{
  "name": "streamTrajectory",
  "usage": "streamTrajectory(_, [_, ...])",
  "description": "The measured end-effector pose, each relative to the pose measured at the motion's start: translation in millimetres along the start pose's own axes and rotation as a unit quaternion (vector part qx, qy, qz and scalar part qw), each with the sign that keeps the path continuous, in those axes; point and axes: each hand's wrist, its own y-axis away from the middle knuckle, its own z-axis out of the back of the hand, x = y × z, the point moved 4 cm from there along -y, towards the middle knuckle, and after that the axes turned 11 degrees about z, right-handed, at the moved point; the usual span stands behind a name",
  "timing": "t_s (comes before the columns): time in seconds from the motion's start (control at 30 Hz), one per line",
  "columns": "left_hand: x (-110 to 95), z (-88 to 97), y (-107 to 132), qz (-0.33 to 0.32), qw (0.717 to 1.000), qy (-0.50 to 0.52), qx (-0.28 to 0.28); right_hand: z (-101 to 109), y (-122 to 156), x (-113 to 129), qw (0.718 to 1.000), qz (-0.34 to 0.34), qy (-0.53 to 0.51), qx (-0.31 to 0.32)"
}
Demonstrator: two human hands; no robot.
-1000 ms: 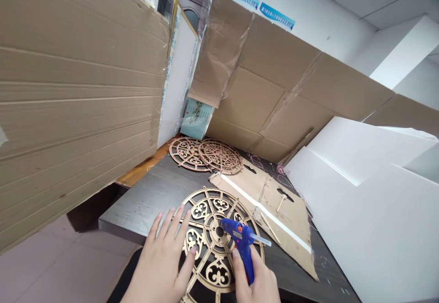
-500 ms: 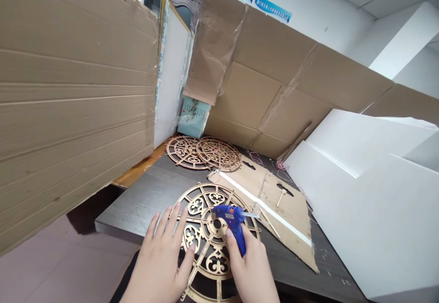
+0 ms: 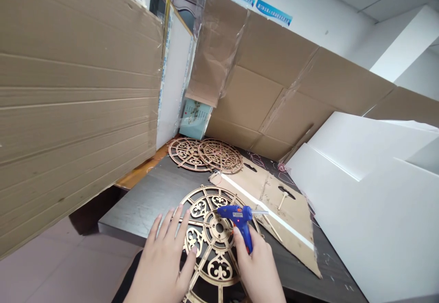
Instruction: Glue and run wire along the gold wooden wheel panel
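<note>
Fingers [image 3: 174, 223] of my left hand splay open at the edge of the gold-toned fretwork wheel [image 3: 206, 232], my thumb pressing its lattice flat so it can't creep. My right hand [image 3: 259, 271] closes firmly around the blue hot-glue gun [image 3: 242, 223], its nozzle held steady above the wheel's hub. Two matching discs [image 3: 202, 154] overlap at upper centre, beyond the rough cardboard sheet [image 3: 291, 220] on the dark tabletop [image 3: 130, 216].
</note>
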Motion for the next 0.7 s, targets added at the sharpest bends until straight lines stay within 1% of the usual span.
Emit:
streamTrajectory(0.1, [-0.6,1.6,-0.8,-0.005,1.0,0.0,-0.003,2.4,-5.4,-3.0,0.999,-0.025,-0.001,0.022])
streamTrajectory(0.2, [-0.5,3.1,-0.6,-0.006,1.0,-0.002,-0.009,6.2,-10.2,-11.4,0.998,-0.04,0.017,0.035])
streamTrajectory(0.3, [-0.3,3.2,0.4,-0.005,1.0,-0.005,-0.013,13.6,-9.5,-24.0,0.999,-0.044,0.027,0.013])
streamTrajectory(0.37, [-0.1,2.3,0.9,-0.003,1.0,-0.006,-0.011,18.2,-5.0,-32.5,0.998,-0.046,0.029,0.005])
streamTrajectory(0.43, [0.3,1.0,1.1,0.001,1.0,-0.006,-0.005,20.6,2.0,-40.6,0.997,-0.059,0.041,0.013])
streamTrajectory(0.6, [0.1,0.9,0.4,-0.003,1.0,-0.001,-0.002,18.0,21.0,-53.3,0.994,-0.089,0.063,0.031])
streamTrajectory(0.7, [0.2,2.0,-0.1,-0.001,1.0,0.005,-0.001,14.0,28.8,-50.7,0.997,-0.06,0.032,0.02])
